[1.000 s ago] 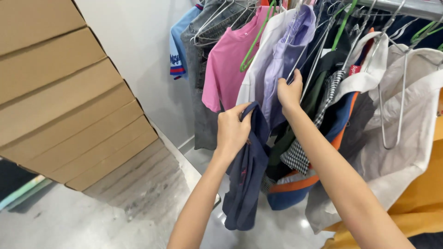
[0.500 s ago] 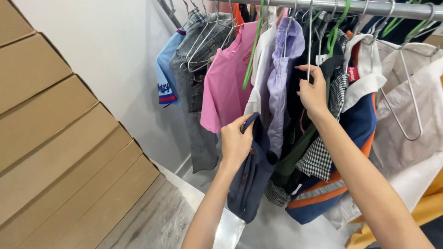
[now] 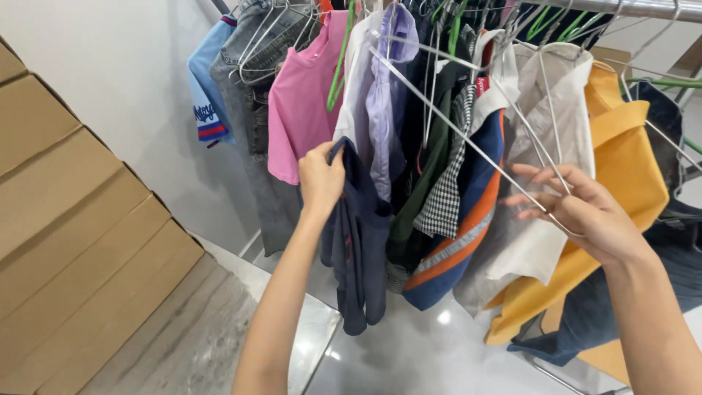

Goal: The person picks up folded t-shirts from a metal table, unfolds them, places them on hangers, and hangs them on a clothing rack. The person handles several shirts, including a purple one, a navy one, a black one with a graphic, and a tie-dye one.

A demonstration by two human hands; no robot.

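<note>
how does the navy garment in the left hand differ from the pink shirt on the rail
The navy garment is dark and hangs limp and bunched from the left hand, which grips its top edge; the pink shirt is bright and hangs spread on a hanger from the rail. The navy garment reaches lower than the pink shirt's hem. The right hand holds a wire hanger, which touches neither. Both hang among the same crowded clothes.

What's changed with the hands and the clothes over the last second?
The right hand left the packed garments, swung out to the right and now holds a wire hanger drawn free of the rack. The left hand still grips the navy garment. The pink shirt and the others stay hanging.
</note>
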